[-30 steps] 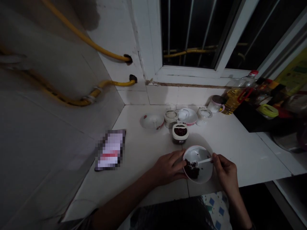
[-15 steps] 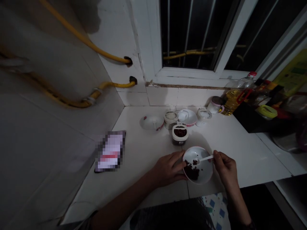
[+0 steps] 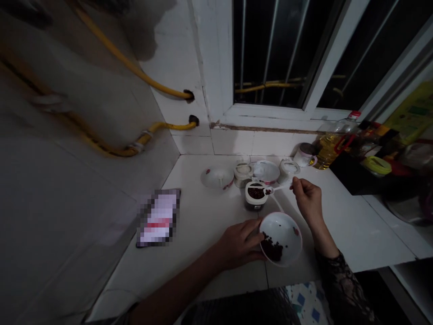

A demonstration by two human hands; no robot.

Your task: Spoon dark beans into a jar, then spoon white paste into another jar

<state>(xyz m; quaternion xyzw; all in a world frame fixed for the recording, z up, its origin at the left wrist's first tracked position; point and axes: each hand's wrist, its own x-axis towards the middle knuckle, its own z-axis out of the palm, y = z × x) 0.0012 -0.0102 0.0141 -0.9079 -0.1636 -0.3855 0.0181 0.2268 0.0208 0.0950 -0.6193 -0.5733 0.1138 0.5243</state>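
A white bowl (image 3: 286, 228) with dark red bits in its near side rests tilted near the counter's front edge. My left hand (image 3: 238, 243) grips its left rim, fingers curled round it. My right hand (image 3: 306, 198) is farther back and pinches the handle of a small white spoon (image 3: 275, 189). The spoon's tip, carrying a few dark bits, hangs over the rim of an open jar (image 3: 255, 195) filled with the same dark red bits.
Behind the jar stand a small white bowl (image 3: 216, 177), two lidded white pots (image 3: 242, 174), a dish (image 3: 267, 170) and a mug (image 3: 305, 155). An oil bottle (image 3: 333, 141) and a dark box of items sit at right. A packet (image 3: 158, 217) lies at left; yellow hoses (image 3: 135, 146) cross the wall.
My right hand lifted the spoon out of the bowl and moved it back to the open jar. My left hand kept hold of the bowl. The camera tilted slightly.
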